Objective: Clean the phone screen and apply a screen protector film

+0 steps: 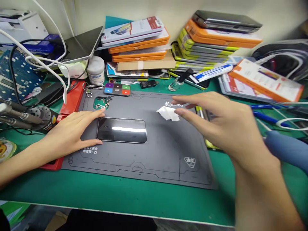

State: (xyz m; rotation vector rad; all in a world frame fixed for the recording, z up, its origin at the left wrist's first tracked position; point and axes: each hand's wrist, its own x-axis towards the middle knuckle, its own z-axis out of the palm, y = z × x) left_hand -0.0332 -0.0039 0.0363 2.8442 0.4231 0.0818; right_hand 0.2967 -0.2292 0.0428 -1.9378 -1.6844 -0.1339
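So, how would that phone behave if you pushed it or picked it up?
The phone would probably stay stiff, as its straight edges suggest. Glossy and reflective on top, it may feel slippery and could crack if dropped. Lying flat on the mat, it would likely slide rather than roll.

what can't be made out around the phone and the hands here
Head view: underside of the phone, hidden against the mat.
Head view: corner of the white wipe, behind the right hand.
Head view: small parts near the left hand, too small to identify.
Head view: blue item, cut off by the right edge.
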